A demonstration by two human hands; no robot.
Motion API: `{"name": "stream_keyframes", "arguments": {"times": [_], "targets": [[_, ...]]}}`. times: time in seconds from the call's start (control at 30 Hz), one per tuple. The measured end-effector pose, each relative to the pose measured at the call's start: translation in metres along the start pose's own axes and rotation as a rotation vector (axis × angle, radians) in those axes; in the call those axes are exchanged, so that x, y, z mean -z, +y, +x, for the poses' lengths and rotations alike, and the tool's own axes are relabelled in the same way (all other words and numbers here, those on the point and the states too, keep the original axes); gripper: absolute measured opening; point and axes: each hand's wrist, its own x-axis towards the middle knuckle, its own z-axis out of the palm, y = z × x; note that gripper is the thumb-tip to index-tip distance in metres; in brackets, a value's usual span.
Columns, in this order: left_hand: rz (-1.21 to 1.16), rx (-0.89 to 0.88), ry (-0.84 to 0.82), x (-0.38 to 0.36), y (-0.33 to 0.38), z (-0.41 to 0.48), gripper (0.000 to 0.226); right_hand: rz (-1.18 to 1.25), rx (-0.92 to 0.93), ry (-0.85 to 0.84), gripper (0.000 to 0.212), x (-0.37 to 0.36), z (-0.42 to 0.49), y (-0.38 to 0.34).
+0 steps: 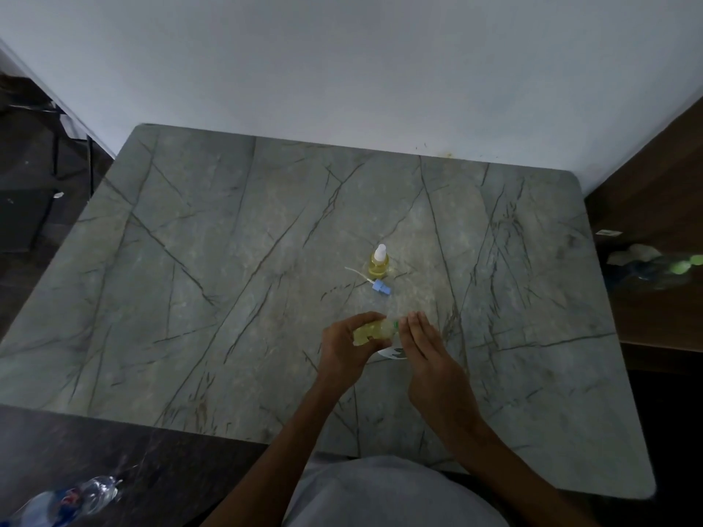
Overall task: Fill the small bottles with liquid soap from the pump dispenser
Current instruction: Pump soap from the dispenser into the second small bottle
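I see the left hand (pixel 342 351), its grip clamped on a yellow bottle (pixel 374 330) held sideways, nearer to me than the standing small bottle (pixel 379 265). The right hand (pixel 422 348), fingers straight and grip apart, is at the yellow bottle's mouth. A blue cap (pixel 380 287) lies just beside the small bottle.

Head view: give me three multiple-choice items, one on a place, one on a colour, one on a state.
1. Where is the blue pump cap?
A) lying on the table beside the standing small bottle
B) on the floor
C) screwed onto that bottle

2. What colour is the liquid in the standing small bottle?
A) red
B) yellow
C) blue

3. What is the left hand doing?
A) resting flat on the table
B) hanging off the table
C) gripping a tilted bottle of yellowish liquid

Answers: 1 A, it lies loose by the bottle's base; 2 B, yellow shows through the clear wall; 3 C, its fingers curl round the bottle.
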Motion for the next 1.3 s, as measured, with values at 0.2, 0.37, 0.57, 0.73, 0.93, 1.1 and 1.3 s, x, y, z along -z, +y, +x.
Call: {"name": "stream_keyframes", "arguments": {"times": [0.2, 0.37, 0.57, 0.73, 0.93, 1.1, 1.3], "targets": [[-0.059, 0.03, 0.003, -0.001, 0.006, -0.003, 0.043, 0.009, -0.008, 0.034, 0.055, 0.006, -0.003, -0.001], [-0.052, 0.01, 0.002, 0.002, 0.006, -0.004, 0.043, -0.008, 0.008, 0.021, 0.053, 0.01, -0.002, -0.002], [-0.058, 0.017, 0.003, 0.0, 0.008, -0.002, 0.044, 0.003, 0.023, 0.025, 0.055, 0.003, -0.005, 0.005], [-0.018, 0.012, -0.012, 0.0, 0.004, -0.003, 0.043, 0.028, -0.001, 0.027, 0.06, -0.002, -0.008, 0.002], [-0.007, 0.015, -0.016, 0.0, 0.007, -0.002, 0.043, 0.073, -0.035, 0.009, 0.071, -0.001, -0.009, 0.0], [-0.022, -0.007, 0.0, 0.001, 0.008, 0.001, 0.042, 0.044, -0.002, -0.001, 0.057, 0.01, -0.001, -0.003], [-0.03, -0.014, 0.004, -0.001, 0.004, 0.001, 0.042, 0.034, -0.007, 0.022, 0.058, 0.01, -0.001, -0.003]]}}
